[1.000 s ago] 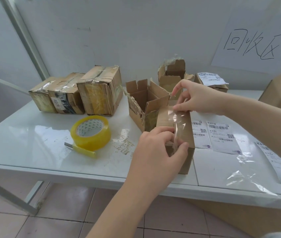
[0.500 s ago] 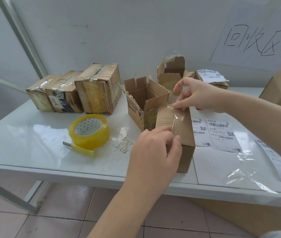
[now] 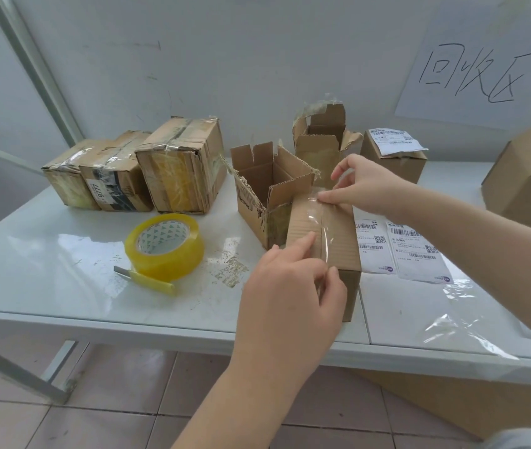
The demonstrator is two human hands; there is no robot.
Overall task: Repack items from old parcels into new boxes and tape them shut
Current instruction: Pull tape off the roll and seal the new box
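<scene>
Taping the seam of the new box (image 3: 343,251) shut

The left hand (image 3: 290,296) pressed the tape strip (image 3: 321,231) flat with a straight forefinger, its thumb on the near end. Beyond it, the right hand (image 3: 366,186) pinched the far end of the strip. The box stood under both hands, on the desk (image 3: 47,270). It seemed light and stiff, best held by its side walls. The tape was thin and sticky and probably wrinkled easily. The left hand hid the front face, and the contents were not visible.

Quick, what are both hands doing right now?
Left hand: open, fingers pressing the clear tape onto the new box.
Right hand: closed, pinching the tape's far end.
</scene>
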